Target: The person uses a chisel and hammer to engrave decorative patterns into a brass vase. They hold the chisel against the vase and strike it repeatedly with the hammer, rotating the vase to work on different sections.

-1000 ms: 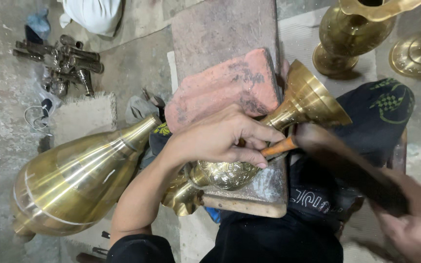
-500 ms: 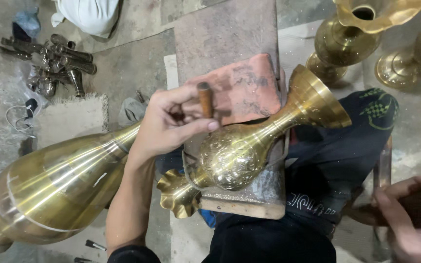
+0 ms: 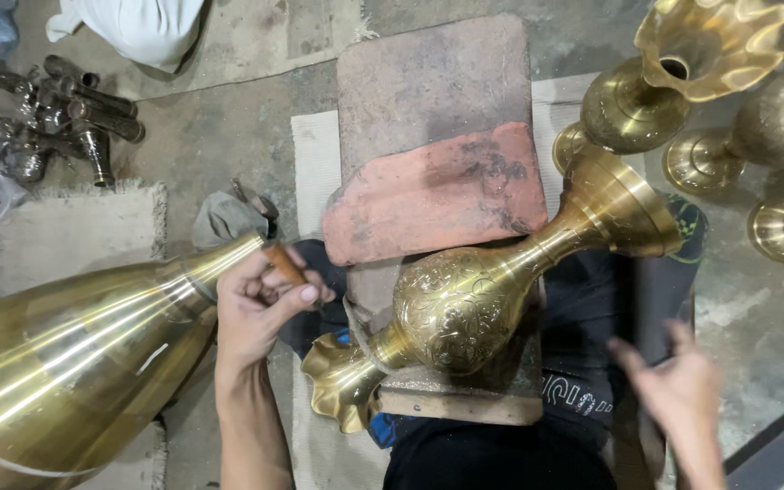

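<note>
Engraved brass vase (image 3: 465, 304) lies on its side across a wooden block (image 3: 460, 404), mouth near left, foot far right beside a red brick (image 3: 437, 195). The left hand (image 3: 256, 304) is closed around a small wooden-handled tool (image 3: 285, 263), lifted off the vase. The right hand (image 3: 678, 390) hangs open, blurred. Seemingly between engraving strokes; resuming calls for resetting the tool's tip on the belly.

There are almost no packages here. At the top left a white bag (image 3: 142, 32) lies on the floor, soft and bulging, with its upper part cut by the edge of the picture. No labels, no signs and no screens are in view.
</note>
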The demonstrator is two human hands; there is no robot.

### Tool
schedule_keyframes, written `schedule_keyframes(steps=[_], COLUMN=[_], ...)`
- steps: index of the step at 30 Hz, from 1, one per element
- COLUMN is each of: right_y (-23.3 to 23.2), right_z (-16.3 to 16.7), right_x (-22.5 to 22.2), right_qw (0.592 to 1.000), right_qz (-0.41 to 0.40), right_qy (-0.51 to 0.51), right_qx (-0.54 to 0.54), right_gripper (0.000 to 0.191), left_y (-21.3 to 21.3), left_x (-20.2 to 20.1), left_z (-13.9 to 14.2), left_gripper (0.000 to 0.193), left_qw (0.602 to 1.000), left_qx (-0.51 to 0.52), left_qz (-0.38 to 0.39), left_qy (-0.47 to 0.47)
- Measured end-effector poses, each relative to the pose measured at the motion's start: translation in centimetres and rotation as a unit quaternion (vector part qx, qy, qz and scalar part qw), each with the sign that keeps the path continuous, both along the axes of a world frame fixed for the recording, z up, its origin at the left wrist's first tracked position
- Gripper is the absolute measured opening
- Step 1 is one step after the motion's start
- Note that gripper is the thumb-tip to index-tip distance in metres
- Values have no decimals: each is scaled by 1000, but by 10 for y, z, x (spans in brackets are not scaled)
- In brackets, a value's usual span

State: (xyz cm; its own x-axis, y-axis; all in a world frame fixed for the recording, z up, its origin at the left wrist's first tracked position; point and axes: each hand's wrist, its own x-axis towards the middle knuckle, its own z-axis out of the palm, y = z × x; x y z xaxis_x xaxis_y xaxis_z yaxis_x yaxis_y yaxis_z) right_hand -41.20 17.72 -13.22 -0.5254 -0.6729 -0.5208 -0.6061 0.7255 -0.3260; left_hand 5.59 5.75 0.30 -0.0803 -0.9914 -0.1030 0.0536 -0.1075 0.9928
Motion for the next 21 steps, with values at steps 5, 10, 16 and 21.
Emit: schedule_keyframes(steps=[5, 10, 16, 21], right_y=[13, -32, -99, -117], right_z=[-27, 18, 118, 157], right_x=[19, 28, 30, 25], right_qw=[968, 961, 877, 871], right_qz=[218, 120, 89, 206], right_qy=[106, 23, -70, -112], right_qx=[-65, -250, -468, -432], right_gripper=[76, 32, 34, 53], left_y=[23, 31, 32, 32], left_x=[12, 11, 0, -7], left_z=[-31, -47, -54, -65], left_gripper=[35, 35, 34, 33], left_qw=[995, 993, 992, 988], left_qx=[19, 17, 21, 16], left_qz=[93, 105, 103, 116], left_qy=[11, 58, 76, 98])
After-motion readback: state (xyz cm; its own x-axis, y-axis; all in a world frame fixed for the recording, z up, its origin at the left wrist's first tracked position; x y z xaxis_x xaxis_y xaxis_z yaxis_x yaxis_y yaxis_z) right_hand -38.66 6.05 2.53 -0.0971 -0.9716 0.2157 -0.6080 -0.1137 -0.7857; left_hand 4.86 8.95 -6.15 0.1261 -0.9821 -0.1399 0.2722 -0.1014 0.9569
